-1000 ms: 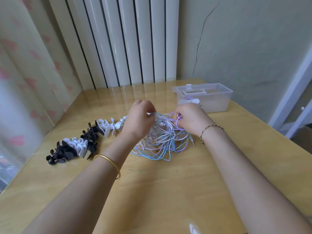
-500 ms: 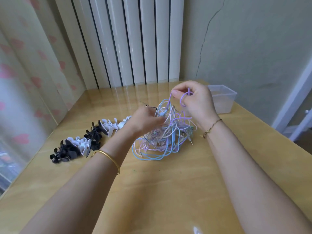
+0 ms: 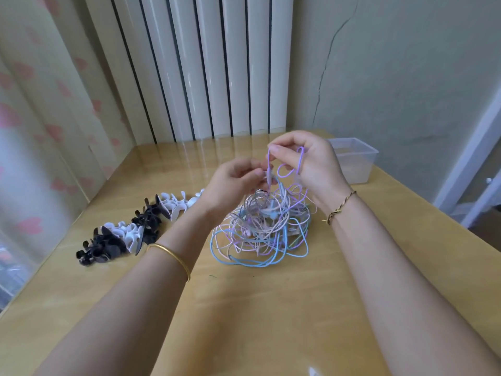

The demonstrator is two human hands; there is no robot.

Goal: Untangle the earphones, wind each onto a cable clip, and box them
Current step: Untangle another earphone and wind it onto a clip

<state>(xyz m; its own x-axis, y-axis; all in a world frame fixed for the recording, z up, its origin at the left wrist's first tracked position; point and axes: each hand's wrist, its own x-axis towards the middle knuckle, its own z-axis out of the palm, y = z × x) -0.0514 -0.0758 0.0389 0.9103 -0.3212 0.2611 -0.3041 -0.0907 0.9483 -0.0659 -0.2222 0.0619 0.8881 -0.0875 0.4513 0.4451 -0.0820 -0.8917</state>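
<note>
Head view: wooden surface (image 3: 244,308) carries the earphone tangle (image 3: 260,229), cable clips (image 3: 135,229) rowed to its left, clear box (image 3: 355,161) far right. Above the tangle, right grip (image 3: 311,164) pinches a purple cable (image 3: 269,164); left grip (image 3: 233,183) pinches strands just below.

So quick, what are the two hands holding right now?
Left hand: pinches cables atop the earphone tangle.
Right hand: pinches the purple earphone cable, held above the tangle.

Pastel earphones (image 3: 260,229) — blue, pink, lilac, black-and-white cable clips (image 3: 130,232), clear box (image 3: 357,164)
</note>
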